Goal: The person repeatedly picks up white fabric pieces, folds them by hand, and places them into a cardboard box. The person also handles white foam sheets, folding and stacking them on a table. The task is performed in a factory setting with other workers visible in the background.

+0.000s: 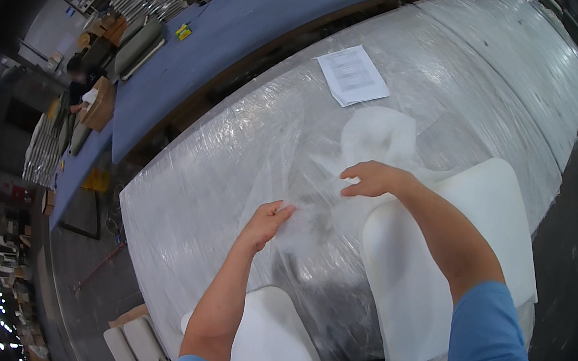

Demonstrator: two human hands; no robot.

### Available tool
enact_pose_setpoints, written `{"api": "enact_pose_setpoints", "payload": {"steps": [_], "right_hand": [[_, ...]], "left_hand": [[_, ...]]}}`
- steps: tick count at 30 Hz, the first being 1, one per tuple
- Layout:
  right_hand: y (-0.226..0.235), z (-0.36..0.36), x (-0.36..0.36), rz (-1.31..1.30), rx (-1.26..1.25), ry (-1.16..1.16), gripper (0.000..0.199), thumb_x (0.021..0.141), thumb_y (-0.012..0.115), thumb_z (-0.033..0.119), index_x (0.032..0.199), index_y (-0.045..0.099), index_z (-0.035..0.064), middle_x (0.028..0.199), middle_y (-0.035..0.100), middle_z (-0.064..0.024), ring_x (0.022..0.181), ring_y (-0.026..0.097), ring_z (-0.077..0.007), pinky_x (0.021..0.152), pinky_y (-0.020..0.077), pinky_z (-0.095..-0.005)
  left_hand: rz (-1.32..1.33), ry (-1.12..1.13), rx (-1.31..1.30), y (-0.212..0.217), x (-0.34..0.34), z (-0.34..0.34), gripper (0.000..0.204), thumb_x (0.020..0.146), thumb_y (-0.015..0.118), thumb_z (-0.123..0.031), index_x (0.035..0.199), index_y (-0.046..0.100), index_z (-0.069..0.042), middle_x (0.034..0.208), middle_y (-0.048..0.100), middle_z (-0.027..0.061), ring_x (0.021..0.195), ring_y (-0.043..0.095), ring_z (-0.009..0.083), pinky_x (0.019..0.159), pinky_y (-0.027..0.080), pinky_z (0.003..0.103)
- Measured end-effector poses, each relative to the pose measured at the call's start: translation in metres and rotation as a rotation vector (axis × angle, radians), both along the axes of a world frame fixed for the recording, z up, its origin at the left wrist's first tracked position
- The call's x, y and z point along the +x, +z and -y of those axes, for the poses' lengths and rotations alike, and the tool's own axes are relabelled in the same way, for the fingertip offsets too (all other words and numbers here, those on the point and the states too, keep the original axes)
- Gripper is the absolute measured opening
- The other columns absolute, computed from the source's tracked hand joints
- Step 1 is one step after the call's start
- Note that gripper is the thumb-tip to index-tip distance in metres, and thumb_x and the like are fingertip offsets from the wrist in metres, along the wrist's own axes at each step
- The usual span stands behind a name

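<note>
Between my hands stretches a thin, wispy tuft of white fibre wadding (302, 232), pulled loose and partly see-through. My left hand (267, 224) is closed, pinching its left side between thumb and fingers. Farther right and slightly higher, my right hand (375, 180) curls its fingers round a bit of the same white fluff at the fingertips. Just beyond it lies a thicker, rounded piece of wadding (368, 134) on the clear plastic wrap (211, 163). A large white foam cushion (395, 289) sits under my right forearm. Another white cushion (274, 346) is beside my left forearm.
Printed paper sheets (354, 76) lie on the plastic-wrapped stack. Beyond it runs a long blue-topped table (252, 15) with a yellow item (183, 31) and grey cushions (139, 44). Two people work at the far side. Pale cushions (140, 343) stand at the lower left.
</note>
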State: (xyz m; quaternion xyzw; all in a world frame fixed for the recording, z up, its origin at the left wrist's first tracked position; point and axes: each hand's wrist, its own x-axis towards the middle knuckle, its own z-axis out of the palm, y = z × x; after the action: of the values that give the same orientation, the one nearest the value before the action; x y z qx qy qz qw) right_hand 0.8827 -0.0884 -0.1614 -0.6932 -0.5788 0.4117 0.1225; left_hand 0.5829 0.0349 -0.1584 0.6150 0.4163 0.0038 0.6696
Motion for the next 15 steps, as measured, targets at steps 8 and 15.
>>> {"api": "enact_pose_setpoints", "payload": {"steps": [8, 15], "right_hand": [[0.017, -0.017, -0.115, 0.203, -0.33, 0.611, 0.074, 0.092, 0.072, 0.049, 0.15, 0.052, 0.0068, 0.148, 0.056, -0.0191, 0.134, 0.056, -0.035, 0.11, 0.0456, -0.0421], [0.052, 0.0, -0.235, -0.518, -0.108, 0.139, 0.051, 0.102, 0.063, 0.045, 0.133, 0.063, 0.005, 0.119, 0.07, -0.0129, 0.1, 0.066, -0.0229, 0.093, 0.0525, -0.039]], "left_hand": [[0.141, 0.285, -0.078, 0.035, -0.071, 0.029, 0.034, 0.109, 0.057, -0.029, 0.131, 0.067, -0.005, 0.111, 0.072, 0.0026, 0.098, 0.066, 0.0118, 0.088, 0.053, 0.028], [0.136, 0.359, -0.042, 0.057, -0.173, 0.096, 0.049, 0.107, 0.059, -0.023, 0.153, 0.048, -0.01, 0.122, 0.069, 0.0057, 0.111, 0.064, 0.0159, 0.096, 0.052, 0.031]]}}
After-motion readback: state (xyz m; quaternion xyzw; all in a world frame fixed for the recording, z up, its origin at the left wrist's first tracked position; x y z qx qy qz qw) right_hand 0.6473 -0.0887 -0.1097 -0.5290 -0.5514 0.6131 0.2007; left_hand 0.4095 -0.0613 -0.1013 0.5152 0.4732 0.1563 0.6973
